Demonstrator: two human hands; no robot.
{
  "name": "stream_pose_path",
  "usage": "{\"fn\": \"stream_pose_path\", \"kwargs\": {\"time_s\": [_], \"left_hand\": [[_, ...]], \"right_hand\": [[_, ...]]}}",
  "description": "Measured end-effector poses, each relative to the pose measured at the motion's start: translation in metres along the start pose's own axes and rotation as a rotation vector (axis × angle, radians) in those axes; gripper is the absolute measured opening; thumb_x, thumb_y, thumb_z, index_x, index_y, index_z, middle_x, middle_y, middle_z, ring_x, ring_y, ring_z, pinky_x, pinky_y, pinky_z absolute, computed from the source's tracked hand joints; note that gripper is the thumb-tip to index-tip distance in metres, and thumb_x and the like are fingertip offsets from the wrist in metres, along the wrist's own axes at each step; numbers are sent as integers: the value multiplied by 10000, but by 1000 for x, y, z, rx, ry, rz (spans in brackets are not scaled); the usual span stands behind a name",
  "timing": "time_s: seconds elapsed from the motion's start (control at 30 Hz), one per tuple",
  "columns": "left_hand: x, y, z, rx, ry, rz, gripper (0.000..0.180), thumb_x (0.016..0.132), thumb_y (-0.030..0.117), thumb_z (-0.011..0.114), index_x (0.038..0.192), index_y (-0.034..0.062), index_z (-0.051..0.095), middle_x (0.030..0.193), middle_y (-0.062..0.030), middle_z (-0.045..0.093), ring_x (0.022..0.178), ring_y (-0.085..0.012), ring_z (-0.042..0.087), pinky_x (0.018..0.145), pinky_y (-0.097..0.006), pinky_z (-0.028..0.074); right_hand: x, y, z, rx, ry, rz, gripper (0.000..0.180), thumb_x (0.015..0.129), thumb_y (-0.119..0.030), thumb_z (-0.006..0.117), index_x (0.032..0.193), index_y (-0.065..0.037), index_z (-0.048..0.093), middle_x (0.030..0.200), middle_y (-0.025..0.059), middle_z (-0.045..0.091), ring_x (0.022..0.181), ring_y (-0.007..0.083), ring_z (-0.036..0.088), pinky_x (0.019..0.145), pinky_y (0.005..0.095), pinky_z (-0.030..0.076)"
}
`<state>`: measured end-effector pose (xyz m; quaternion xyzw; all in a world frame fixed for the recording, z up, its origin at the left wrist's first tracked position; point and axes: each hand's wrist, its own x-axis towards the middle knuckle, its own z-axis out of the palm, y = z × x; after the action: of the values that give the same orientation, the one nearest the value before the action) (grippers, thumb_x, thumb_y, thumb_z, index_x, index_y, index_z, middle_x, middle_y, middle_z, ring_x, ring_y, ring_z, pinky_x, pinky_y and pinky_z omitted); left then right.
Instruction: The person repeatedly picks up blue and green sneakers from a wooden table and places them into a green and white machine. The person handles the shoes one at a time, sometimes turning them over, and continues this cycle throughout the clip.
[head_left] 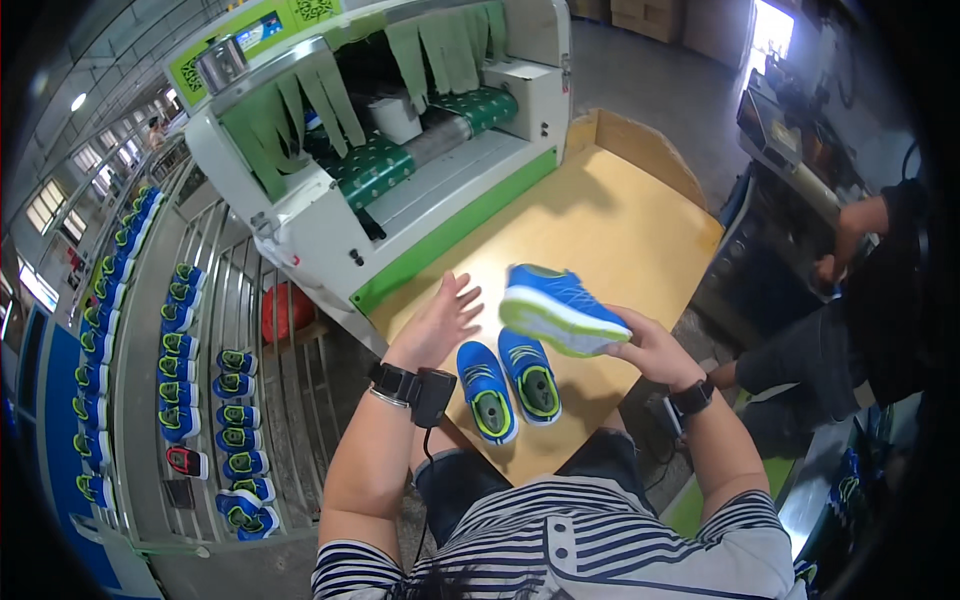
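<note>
My right hand (650, 350) is closed on one end of a blue sneaker (560, 310) with a white and lime-green sole, held tilted on its side above the tan tabletop (620, 220). My left hand (440, 322) is raised to the left of that sneaker, fingers spread, holding nothing. Below and between the hands, a pair of matching shoes stands on the table: a left blue shoe (487, 392) and a right blue shoe (531, 375), their lime-lined openings toward me. The held sneaker is apart from both.
A white and green conveyor machine (400, 230) with hanging fabric strips borders the table's far left. Metal racks (210, 350) at left carry rows of blue shoes and one red shoe (187, 462). At right, another person (850, 290) works beside dark equipment (775, 130).
</note>
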<state>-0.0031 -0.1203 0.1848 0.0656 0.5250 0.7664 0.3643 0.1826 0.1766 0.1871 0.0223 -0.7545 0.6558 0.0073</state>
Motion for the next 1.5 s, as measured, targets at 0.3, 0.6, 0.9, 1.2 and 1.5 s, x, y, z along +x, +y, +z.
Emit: {"fn": "stream_pose_path", "kwargs": {"time_s": [0.3, 0.6, 0.9, 1.2, 1.5], "left_hand": [[-52, -15, 54, -153, -267, 128, 728, 882, 91, 704, 1511, -9, 351, 1394, -137, 558, 1268, -217, 561, 1101, -369, 428], [51, 80, 47, 978, 693, 1333, 878, 837, 43, 703, 1561, 12, 206, 1553, -190, 311, 1432, -324, 349, 1175, -425, 290], [177, 172, -40, 885, 1012, 951, 983, 825, 231, 785, 1524, -97, 177, 1555, -323, 239, 1451, -450, 272, 1203, -452, 239], [57, 3, -76, 1489, 442, 167, 1008, 886, 502, 675, 1597, 27, 140, 1648, -285, 37, 1526, -467, 18, 1184, -649, 98], [70, -61, -82, 1694, 221, -171, 1128, 844, 678, 617, 1600, 28, 89, 1655, -284, -7, 1522, -490, -22, 1135, -722, 31]], "right_hand": [[17, 10, 30, -329, 258, -173, 699, 857, -152, 768, 1463, -51, 435, 1451, 175, 484, 1309, 341, 485, 1115, 398, 390], [-4, 62, 94, -566, -126, -160, 1138, 752, -380, 869, 1555, 3, 159, 1526, 438, 191, 1320, 579, 398, 1123, 512, 376], [0, 77, 87, -341, 17, -188, 970, 813, -275, 822, 1530, 20, 239, 1455, 357, 420, 1298, 497, 488, 1103, 510, 400], [199, -31, -30, -276, 329, -517, 702, 888, -189, 740, 1457, -68, 347, 1358, 134, 510, 1277, 221, 491, 1073, 377, 414], [449, -40, -14, -721, 730, -292, 743, 945, -218, 640, 1579, -169, 256, 1483, 210, 468, 1344, 408, 470, 1126, 602, 330]]}}
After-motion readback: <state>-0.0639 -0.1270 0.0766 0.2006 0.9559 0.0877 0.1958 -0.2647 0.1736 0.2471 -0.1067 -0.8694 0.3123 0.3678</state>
